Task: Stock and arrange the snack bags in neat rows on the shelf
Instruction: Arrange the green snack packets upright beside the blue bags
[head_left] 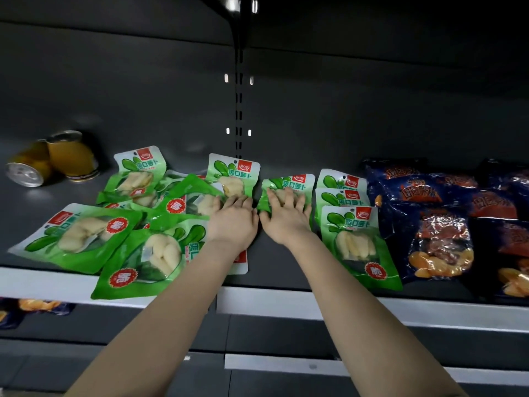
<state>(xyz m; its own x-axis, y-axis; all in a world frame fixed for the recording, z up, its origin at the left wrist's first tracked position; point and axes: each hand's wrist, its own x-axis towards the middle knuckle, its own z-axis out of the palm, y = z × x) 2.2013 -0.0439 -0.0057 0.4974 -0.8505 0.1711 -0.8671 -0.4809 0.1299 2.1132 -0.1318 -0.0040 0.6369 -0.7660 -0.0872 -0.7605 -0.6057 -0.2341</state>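
Step in hand: squaring up a second row of green radish snack bags, just left of the tidy column (353, 233) of three overlapping bags.
Right hand (286, 224): fingers spread and laid nearly flat on top of one radish bag (289, 181), thumb by its lower left corner. It presses on the bag; I see no pinch.
Left hand (233, 222): palm down beside the right one, fingers straight, their tips on the lower edge of another upright bag (233, 173). It grips nothing that I can see.
Where the bags are: all lie on the dark shelf (272, 267). The two under the hands sit mid-shelf towards the back, and a loose heap (160, 253) sprawls to the left, with one bag hanging over the front lip.
Doing it well: I'd slide the right-hand bag flat until its edge runs parallel to the finished column. Keep it label up and top seal to the back, matching its neighbours.
Pressure: light, I'd think, since these are soft, slippery pouches and a hard push would buckle one or ride it over the next.
Watch out: the overhanging bag in the heap looks ready to slip off.
Neighbours: dark blue snack bags (438, 239) fill the right, and two tins of yellow fruit (71, 156) sit far left, one on its side.
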